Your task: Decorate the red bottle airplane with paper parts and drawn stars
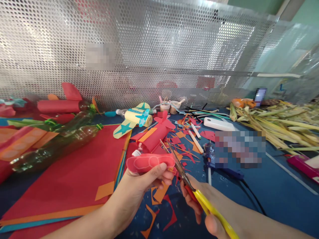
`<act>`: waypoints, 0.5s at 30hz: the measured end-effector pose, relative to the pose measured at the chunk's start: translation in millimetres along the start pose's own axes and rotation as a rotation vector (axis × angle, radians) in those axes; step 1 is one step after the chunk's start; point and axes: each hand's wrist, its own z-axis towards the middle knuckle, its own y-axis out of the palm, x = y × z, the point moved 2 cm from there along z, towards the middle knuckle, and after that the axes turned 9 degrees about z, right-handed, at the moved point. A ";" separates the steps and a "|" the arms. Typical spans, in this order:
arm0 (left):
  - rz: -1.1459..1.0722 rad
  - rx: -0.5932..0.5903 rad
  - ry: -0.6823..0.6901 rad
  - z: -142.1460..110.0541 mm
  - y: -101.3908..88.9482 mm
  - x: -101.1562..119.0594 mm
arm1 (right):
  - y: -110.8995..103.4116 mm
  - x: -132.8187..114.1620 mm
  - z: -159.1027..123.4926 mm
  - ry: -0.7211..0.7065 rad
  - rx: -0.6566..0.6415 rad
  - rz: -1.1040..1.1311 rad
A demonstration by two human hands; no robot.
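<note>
My left hand (149, 186) pinches a piece of red paper (143, 163) with pale outlines drawn on it, thumb on top and fingers beneath. In my right hand (199, 199) is a pair of scissors (208, 205) with yellow and red handles. Their blades are parted and reach past the paper's right end; whether they touch it I cannot tell. Just behind the paper lies a bottle wrapped in red paper (157, 132), its white cap to the left. Orange and red paper offcuts (171, 212) lie below and behind my hands.
Stacked coloured paper sheets (82, 172) and green plastic bottles (57, 146) lie left. A yellow paper plane (136, 118) stands behind. Right are a blue glue gun (224, 171), a white power strip (219, 124) and dry stalks (281, 124). A perforated metal panel (149, 49) closes the back.
</note>
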 end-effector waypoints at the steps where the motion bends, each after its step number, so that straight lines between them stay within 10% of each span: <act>1: 0.001 0.000 0.000 0.1 -0.1 0.3 | -0.5 -0.2 -0.2 -0.001 -0.005 0.014; 15: 0.041 0.003 0.015 2.1 -1.2 1.4 | -5.5 -2.4 -7.5 0.039 0.064 0.013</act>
